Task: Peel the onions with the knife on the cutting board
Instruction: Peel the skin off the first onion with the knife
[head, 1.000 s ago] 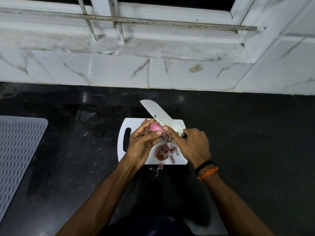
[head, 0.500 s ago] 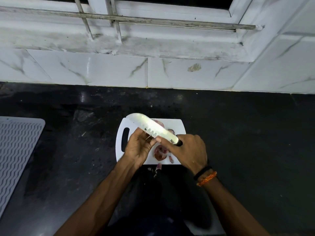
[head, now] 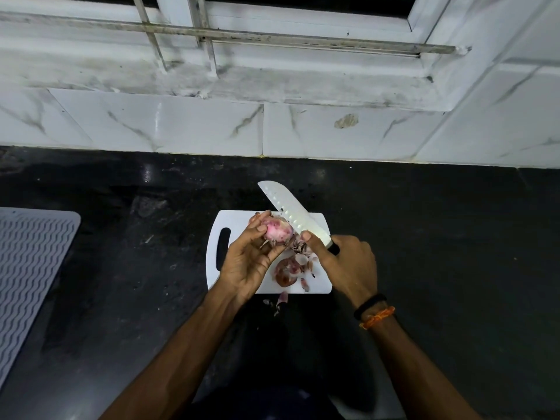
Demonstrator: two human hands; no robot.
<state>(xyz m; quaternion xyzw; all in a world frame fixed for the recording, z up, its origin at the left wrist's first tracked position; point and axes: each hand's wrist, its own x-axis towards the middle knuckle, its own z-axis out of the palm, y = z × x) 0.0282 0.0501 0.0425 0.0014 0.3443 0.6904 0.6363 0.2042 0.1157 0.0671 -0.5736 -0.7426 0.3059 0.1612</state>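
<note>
Head view: the left hand (head: 248, 262) grasps a partly peeled onion (head: 277, 231), pink and glossy with dry skin hanging at its base, held just above the white plastic cutting board (head: 239, 219). The right hand (head: 345, 262) grips the knife (head: 291, 213) by its dark handle, thumb on the pale dimpled blade, which touches the onion. Papery reddish peels (head: 288, 269) lie on the board, which sits on a black stone counter (head: 439, 237) beside a ribbed grey mat (head: 30, 262).
</note>
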